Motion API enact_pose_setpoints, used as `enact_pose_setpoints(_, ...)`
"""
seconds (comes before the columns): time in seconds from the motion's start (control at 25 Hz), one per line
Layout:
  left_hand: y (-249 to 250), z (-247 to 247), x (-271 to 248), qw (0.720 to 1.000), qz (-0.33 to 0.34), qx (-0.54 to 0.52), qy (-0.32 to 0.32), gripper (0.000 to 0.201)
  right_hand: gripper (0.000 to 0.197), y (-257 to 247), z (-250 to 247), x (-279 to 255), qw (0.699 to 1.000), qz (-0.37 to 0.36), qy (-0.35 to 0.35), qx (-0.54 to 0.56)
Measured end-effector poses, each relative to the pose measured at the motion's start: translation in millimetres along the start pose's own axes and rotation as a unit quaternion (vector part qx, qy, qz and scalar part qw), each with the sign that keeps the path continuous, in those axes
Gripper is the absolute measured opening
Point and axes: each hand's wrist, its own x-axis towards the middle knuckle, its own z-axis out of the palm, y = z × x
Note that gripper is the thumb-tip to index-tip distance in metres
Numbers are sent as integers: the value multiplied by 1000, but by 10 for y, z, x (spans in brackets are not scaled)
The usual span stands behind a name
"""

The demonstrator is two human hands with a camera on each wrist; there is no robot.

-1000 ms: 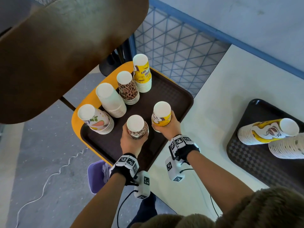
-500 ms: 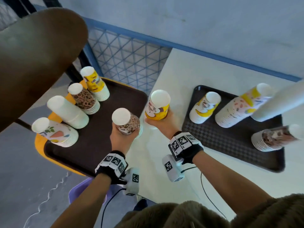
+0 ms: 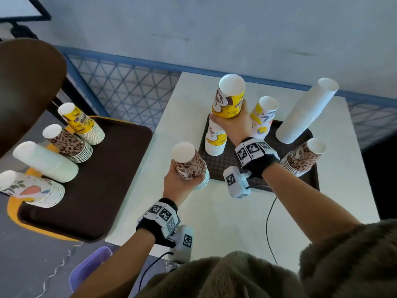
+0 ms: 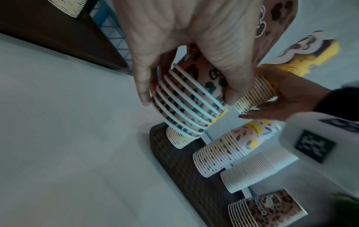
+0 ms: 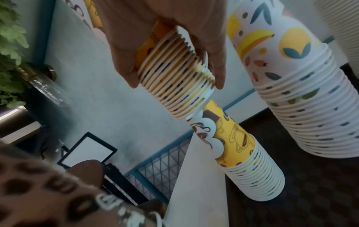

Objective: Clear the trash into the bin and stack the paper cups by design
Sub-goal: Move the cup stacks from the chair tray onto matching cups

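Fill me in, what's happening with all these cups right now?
A person is sorting paper cups by design. The right hand grips a yellow cup stack just above the matching yellow stack on the dark tray. The left hand grips a leopard-print stack over the white table.

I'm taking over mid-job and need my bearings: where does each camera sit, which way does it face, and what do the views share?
Head: above, looking down at the white table, two trays, both forearms.
Left wrist: under the left hand, along its fingers gripping the leopard stack.
Right wrist: under the right hand, along its fingers holding the yellow stack over a matching stack.
Shared: all three show both held stacks.
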Motion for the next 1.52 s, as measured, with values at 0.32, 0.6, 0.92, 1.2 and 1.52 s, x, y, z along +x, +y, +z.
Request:
enact_pose_setpoints(0.32,52,-15,-9,999,25,22,-4,63,85,288,147,242,997,61,-45,-19)
enact_pose_setpoints(0.6,103,263,76,998,30,35,-30,67,52,869,-388,-456,993,32,-73,-88)
enact_pose_setpoints(0.92,511,1280,-27,980,121,33,-152,81,73,2519,-2282,-2141,922,97,-21,-375)
enact_pose_setpoints(1.2,1141,2134,-22,962,193,-10,-195,72,105,2929,-2956,-3124,855,291,-29,-428)
enact_pose_setpoints(1.52,1395,2737,24,964,188,35,-183,73,97,3019,-2967,-3139,861,295,-21,-414)
